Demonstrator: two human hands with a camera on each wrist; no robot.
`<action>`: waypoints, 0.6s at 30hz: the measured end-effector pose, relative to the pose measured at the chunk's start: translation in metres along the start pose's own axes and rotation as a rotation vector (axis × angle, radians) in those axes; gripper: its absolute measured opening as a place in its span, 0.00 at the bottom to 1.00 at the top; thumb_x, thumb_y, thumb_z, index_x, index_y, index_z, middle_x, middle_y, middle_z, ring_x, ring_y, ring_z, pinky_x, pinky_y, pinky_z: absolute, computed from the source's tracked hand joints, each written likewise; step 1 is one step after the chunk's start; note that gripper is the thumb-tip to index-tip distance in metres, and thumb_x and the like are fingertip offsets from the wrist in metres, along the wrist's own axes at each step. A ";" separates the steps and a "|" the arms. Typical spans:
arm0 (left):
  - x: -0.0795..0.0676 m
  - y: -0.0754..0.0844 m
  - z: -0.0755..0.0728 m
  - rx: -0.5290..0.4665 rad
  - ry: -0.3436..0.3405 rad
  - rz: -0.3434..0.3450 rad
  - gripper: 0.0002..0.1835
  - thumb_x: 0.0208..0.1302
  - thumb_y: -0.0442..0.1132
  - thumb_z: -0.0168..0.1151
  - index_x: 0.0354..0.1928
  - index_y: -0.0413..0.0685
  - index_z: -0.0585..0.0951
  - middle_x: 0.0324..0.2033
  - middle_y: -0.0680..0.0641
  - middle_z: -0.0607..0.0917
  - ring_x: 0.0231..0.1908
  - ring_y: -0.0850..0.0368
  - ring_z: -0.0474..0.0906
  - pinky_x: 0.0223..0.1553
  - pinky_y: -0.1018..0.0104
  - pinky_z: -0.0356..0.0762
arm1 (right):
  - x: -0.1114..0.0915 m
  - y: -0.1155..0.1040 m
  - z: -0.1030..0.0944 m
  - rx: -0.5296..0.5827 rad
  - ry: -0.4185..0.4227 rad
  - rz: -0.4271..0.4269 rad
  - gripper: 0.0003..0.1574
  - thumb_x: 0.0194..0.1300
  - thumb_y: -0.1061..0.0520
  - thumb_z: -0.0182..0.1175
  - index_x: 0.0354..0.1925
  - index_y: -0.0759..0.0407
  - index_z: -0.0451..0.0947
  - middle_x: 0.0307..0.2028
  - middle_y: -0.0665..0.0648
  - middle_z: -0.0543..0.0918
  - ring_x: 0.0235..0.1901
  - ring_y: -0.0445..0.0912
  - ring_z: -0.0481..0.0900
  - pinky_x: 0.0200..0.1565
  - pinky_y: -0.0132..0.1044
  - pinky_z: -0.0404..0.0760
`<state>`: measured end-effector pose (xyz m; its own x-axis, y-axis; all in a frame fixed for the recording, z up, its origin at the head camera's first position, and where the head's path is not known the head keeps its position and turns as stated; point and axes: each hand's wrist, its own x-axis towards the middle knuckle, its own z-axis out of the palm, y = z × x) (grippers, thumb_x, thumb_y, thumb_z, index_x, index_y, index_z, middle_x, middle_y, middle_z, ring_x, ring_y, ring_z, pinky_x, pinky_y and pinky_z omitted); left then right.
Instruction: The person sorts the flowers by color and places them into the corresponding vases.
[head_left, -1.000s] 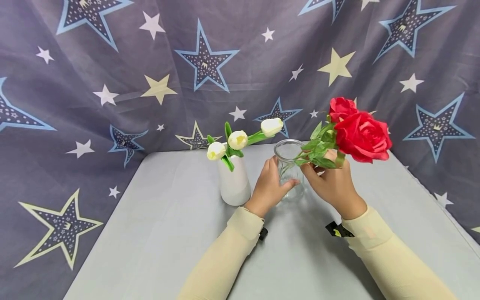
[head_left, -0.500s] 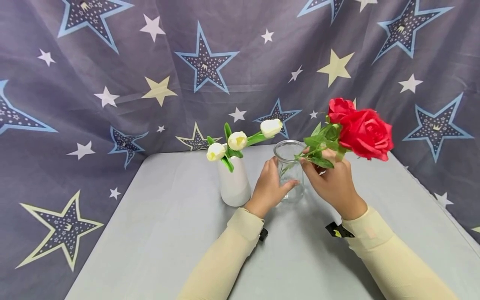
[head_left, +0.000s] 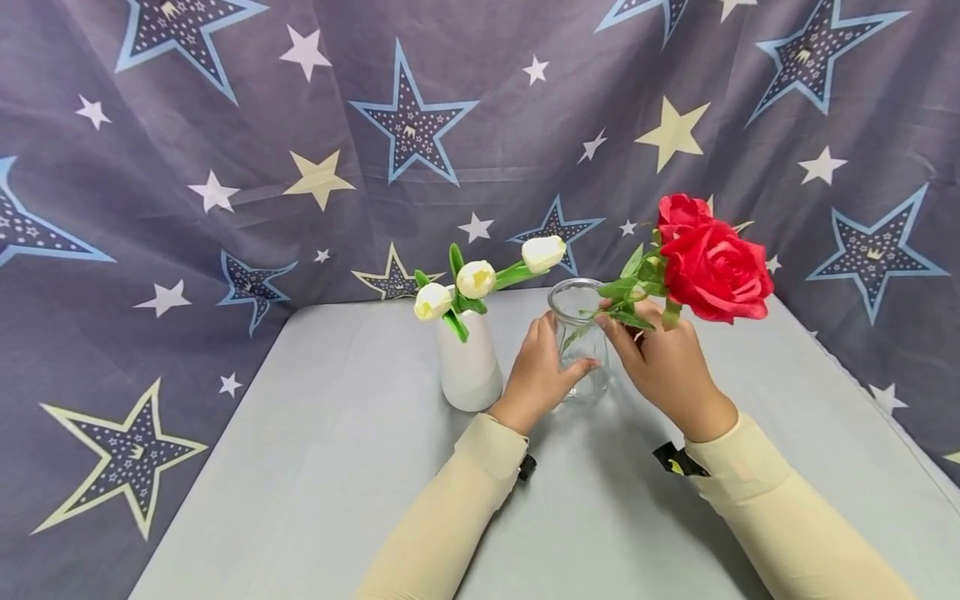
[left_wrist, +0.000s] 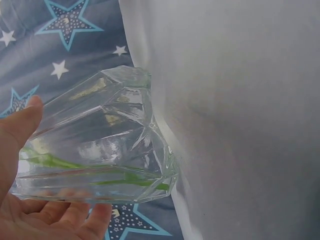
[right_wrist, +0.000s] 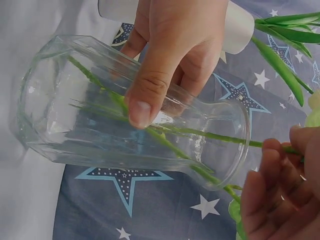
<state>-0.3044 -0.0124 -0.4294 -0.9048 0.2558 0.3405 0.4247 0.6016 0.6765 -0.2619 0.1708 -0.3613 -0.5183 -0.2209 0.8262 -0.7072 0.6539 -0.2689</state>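
Note:
My left hand (head_left: 534,373) grips a clear faceted glass vase (right_wrist: 105,142) around its body, thumb across the near side. The vase stands upright on the table. Beside its rim, my right hand (head_left: 671,371) pinches the stem of red roses (head_left: 716,271) between thumb and fingers. The blooms lean out to the right, above that hand, with green leaves (head_left: 633,279) by the rim. In the right wrist view, green stems (right_wrist: 172,145) run through the vase mouth down into the glass. The left wrist view shows a stem end (left_wrist: 160,186) low in the vase.
Just left of my left hand stands a white vase (head_left: 470,371) with several white tulips (head_left: 476,281); one tulip reaches right towards the glass rim. A grey cloth covers the table (head_left: 337,467). Behind it hangs a dark star-print curtain (head_left: 480,75).
The roses swing slightly right, then back left, and now sit a little nearer the glass vase. My left hand and both vases stay in place.

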 end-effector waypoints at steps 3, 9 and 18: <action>0.001 0.000 0.000 0.018 0.003 0.014 0.54 0.63 0.58 0.73 0.81 0.46 0.53 0.69 0.41 0.69 0.69 0.49 0.70 0.68 0.55 0.73 | 0.000 0.001 0.000 0.003 -0.009 0.015 0.21 0.64 0.60 0.73 0.55 0.61 0.83 0.43 0.57 0.87 0.28 0.42 0.71 0.33 0.31 0.70; 0.001 -0.001 -0.001 0.039 0.014 0.023 0.54 0.62 0.59 0.73 0.80 0.45 0.54 0.68 0.40 0.70 0.68 0.48 0.71 0.68 0.55 0.74 | 0.001 -0.001 0.001 0.043 -0.015 0.029 0.21 0.62 0.63 0.73 0.54 0.61 0.83 0.44 0.57 0.88 0.38 0.48 0.82 0.42 0.34 0.79; -0.005 -0.003 -0.008 0.197 -0.049 -0.016 0.53 0.63 0.56 0.74 0.78 0.38 0.55 0.68 0.37 0.70 0.69 0.45 0.71 0.68 0.55 0.73 | 0.011 0.001 -0.007 0.016 0.027 0.106 0.13 0.63 0.62 0.64 0.47 0.59 0.80 0.22 0.51 0.72 0.21 0.42 0.67 0.28 0.34 0.68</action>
<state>-0.3011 -0.0218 -0.4275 -0.9137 0.2792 0.2953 0.4007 0.7409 0.5390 -0.2647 0.1740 -0.3489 -0.5777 -0.1319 0.8055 -0.6571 0.6605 -0.3631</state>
